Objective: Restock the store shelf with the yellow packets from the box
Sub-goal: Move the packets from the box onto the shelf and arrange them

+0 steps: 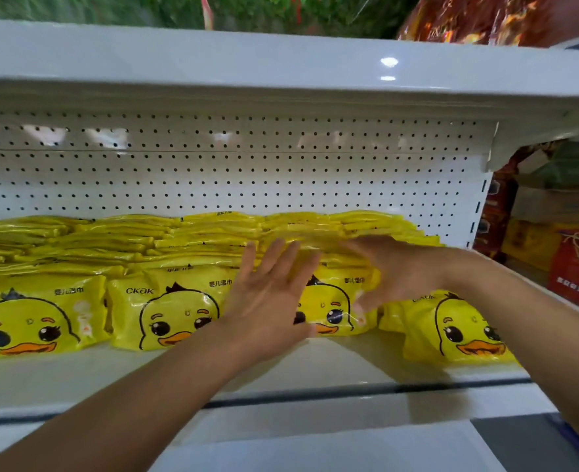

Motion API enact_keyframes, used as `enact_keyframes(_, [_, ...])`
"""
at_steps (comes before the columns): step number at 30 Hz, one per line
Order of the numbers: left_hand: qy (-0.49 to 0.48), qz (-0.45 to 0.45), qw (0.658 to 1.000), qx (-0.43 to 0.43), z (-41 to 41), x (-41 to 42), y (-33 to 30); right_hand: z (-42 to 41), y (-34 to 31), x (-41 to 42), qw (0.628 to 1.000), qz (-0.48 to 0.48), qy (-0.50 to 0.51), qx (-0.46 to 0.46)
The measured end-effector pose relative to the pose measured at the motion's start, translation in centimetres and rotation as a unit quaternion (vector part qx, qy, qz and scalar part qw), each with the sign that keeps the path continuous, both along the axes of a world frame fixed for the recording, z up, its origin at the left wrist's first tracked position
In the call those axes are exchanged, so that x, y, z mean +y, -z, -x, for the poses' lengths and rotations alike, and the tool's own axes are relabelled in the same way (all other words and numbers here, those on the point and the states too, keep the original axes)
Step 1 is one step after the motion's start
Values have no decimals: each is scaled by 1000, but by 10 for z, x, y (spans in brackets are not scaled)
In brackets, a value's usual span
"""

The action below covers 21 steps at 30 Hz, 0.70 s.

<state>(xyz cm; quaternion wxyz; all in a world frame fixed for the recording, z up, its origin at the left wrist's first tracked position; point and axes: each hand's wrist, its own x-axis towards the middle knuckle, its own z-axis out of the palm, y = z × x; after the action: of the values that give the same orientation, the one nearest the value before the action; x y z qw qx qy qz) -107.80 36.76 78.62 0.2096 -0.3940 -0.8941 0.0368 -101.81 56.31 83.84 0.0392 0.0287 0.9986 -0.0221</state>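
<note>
We've got both hands at the third front packet [332, 311] on the shelf [281, 369]: left hand [267, 301] flat, fingers straight against its face; right hand [386, 270] looks to pinch its top right edge, but blur makes that grip uncertain. Yellow packets [165, 315] fill the row, stacked behind. Risk: pushing too hard topples the leaning front packets or slides the stack back. The box is out of view; right fingertips smeared.
</note>
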Motion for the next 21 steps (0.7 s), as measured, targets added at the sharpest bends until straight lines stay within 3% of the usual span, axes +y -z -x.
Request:
enact_keyframes(5, [-55, 21, 998, 15, 7, -5, 7, -5, 35, -12, 990, -105, 33, 82])
enact_keyframes(14, [-105, 55, 993, -11, 9, 0, 2, -5, 43, -15, 977, -126, 42, 166])
enact_keyframes(17, [-115, 57, 992, -3, 2, -1, 0, -23, 39, -14, 972, -98, 26, 211])
enact_keyframes(21, [-87, 14, 996, -5, -24, 7, -2, -63, 27, 15, 963, 17, 29, 266])
